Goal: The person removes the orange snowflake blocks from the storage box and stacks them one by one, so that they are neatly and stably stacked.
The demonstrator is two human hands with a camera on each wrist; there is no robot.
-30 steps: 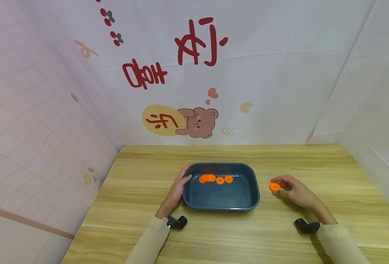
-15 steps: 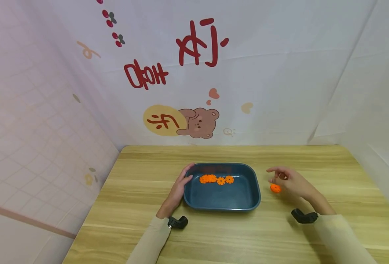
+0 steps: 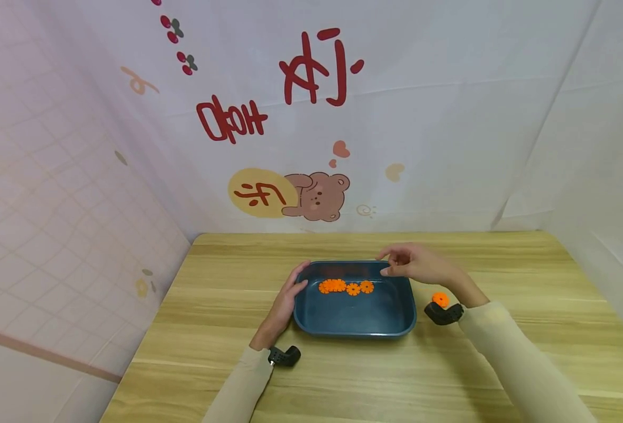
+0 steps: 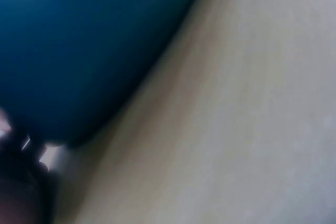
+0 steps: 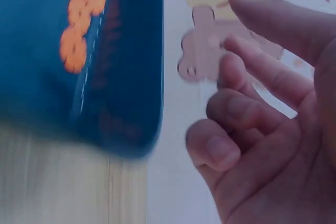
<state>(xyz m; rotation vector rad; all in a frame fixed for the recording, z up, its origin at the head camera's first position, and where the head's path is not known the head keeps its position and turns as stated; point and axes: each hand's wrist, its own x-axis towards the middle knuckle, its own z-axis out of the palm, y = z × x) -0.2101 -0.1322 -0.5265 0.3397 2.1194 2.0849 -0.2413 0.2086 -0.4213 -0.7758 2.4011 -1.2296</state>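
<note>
You apparently have at least one outer disc [image 3: 441,298] placed, the discs [image 3: 335,285] in the tray [image 3: 354,320] left; your relaxed left hand [image 3: 283,305] touches its side, your empty right hand [image 3: 421,265] curls loosely.

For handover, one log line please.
left hand: holds tray | right hand: empty, near tray's far-right corner | orange pieces: in tray and on table
</note>
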